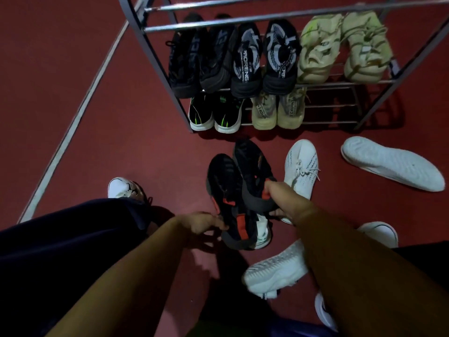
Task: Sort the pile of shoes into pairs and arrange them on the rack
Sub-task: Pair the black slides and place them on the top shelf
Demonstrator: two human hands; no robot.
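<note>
Floor (73, 69): dark red, matte, fills the whole view.
Floor line (73, 122): pale grey stripe on the red, running diagonally from the near left edge to the far centre-left.
Trouser leg (60, 239): dark navy cloth, near left, reaching in from the left edge toward the centre.
Worn shoe (122, 188): white with dark trim, on the foot at the far end of the trouser leg, toe pointing far, just right of the floor line.
Shadow (218, 276): dark patch on the floor, near centre.
Blue object (298, 330): at the near edge, right of centre; mostly cut off, cannot identify.
Dark cloth (427, 261): near right edge, black, detail lost in dim light.
</note>
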